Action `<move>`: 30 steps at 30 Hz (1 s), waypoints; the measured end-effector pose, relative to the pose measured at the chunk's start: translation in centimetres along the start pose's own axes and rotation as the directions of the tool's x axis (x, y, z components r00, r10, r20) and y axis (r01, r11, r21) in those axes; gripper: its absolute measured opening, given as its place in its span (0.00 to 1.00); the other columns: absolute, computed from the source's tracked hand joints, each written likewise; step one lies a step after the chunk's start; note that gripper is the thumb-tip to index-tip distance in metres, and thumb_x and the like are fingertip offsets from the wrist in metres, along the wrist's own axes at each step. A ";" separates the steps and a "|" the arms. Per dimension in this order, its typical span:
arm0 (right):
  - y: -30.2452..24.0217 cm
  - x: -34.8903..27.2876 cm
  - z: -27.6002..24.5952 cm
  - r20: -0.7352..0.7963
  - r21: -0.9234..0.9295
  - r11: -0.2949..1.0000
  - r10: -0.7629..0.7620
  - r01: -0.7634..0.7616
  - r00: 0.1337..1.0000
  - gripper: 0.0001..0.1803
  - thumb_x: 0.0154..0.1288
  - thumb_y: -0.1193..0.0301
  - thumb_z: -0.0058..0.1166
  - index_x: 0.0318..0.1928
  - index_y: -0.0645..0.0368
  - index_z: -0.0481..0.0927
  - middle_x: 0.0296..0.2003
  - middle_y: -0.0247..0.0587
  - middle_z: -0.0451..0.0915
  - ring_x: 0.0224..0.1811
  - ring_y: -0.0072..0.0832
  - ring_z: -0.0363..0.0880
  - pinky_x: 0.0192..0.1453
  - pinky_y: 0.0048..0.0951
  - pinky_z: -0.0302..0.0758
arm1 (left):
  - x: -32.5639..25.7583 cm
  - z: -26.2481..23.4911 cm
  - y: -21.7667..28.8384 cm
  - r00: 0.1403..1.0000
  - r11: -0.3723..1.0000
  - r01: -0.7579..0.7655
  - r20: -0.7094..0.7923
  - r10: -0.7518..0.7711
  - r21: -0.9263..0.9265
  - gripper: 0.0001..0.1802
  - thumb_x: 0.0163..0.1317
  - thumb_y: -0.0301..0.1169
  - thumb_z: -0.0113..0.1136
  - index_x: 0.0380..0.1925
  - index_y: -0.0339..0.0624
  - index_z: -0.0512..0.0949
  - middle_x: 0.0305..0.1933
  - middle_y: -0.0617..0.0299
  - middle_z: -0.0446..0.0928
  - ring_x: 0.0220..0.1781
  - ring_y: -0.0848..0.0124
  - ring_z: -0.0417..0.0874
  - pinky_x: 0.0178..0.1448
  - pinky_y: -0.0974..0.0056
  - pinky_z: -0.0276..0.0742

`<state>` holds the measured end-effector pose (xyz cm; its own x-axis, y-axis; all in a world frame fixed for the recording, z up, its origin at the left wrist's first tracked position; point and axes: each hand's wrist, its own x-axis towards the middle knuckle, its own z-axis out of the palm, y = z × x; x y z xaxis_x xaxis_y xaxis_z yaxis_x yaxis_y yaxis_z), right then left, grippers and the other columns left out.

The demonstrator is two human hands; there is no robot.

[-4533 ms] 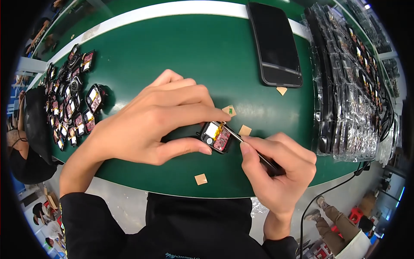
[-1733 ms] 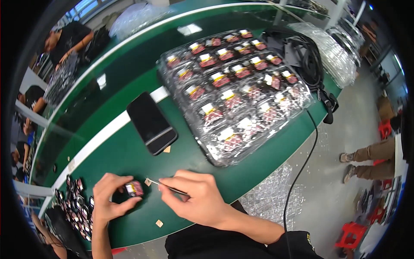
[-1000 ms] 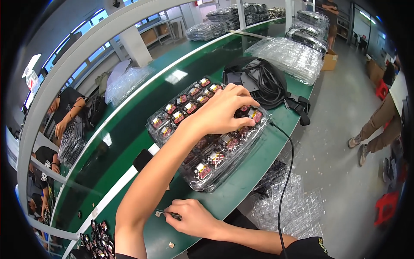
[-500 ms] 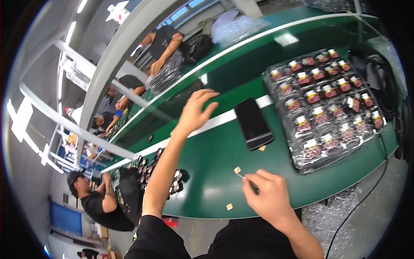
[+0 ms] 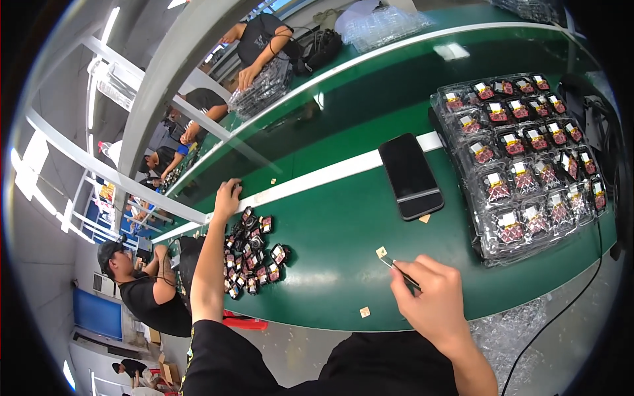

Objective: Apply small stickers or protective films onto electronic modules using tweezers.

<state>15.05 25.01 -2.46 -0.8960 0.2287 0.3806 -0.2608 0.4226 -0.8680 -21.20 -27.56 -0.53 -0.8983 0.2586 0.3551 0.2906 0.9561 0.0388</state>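
While the right hand (image 5: 432, 300) pinches thin metal tweezers (image 5: 398, 268), tip at a small tan square (image 5: 381, 251), the left hand (image 5: 227, 198) stretches far out, fingers loosely spread, holding nothing, just past the pile of small dark parts (image 5: 251, 254). Smooth green table (image 5: 343, 218), black phone (image 5: 410, 175), clear plastic tray (image 5: 525, 165), busy factory hall.
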 end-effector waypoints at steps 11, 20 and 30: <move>-0.5 1.1 0.2 -0.056 0.010 0.993 0.117 -0.117 0.992 0.04 0.67 0.82 0.72 0.41 0.67 0.91 0.24 0.35 0.78 0.16 0.16 0.69 0.20 0.27 0.62 | -9.6 -5.5 34.0 0.684 0.643 -0.639 0.070 0.726 -0.421 0.21 0.65 0.28 0.77 0.59 0.49 0.90 0.62 0.59 0.85 0.49 0.58 0.86 0.55 0.56 0.86; -0.5 1.4 0.7 -0.062 -0.079 0.988 0.126 -0.131 0.990 0.06 0.65 0.83 0.74 0.43 0.68 0.93 0.23 0.33 0.80 0.19 0.14 0.68 0.23 0.23 0.59 | -10.3 -4.8 32.3 0.735 0.639 -0.433 0.162 0.659 -0.635 0.39 0.47 0.44 0.89 0.61 0.45 0.90 0.48 0.59 0.82 0.47 0.59 0.84 0.53 0.59 0.80; -0.3 1.4 0.6 -0.013 -0.062 0.998 0.018 -0.019 1.000 0.09 0.61 0.85 0.75 0.43 0.68 0.94 0.23 0.35 0.82 0.16 0.12 0.67 0.21 0.22 0.58 | -11.2 -3.8 32.1 0.764 0.593 -0.347 0.148 0.628 -0.726 0.31 0.51 0.28 0.87 0.58 0.42 0.90 0.55 0.56 0.82 0.48 0.63 0.81 0.50 0.60 0.79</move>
<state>13.70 24.64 -1.85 -0.8960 0.2478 0.3686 -0.2208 0.4715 -0.8538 -0.57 -0.31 0.25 -0.5525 0.8186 0.1570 0.7233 0.3772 0.5784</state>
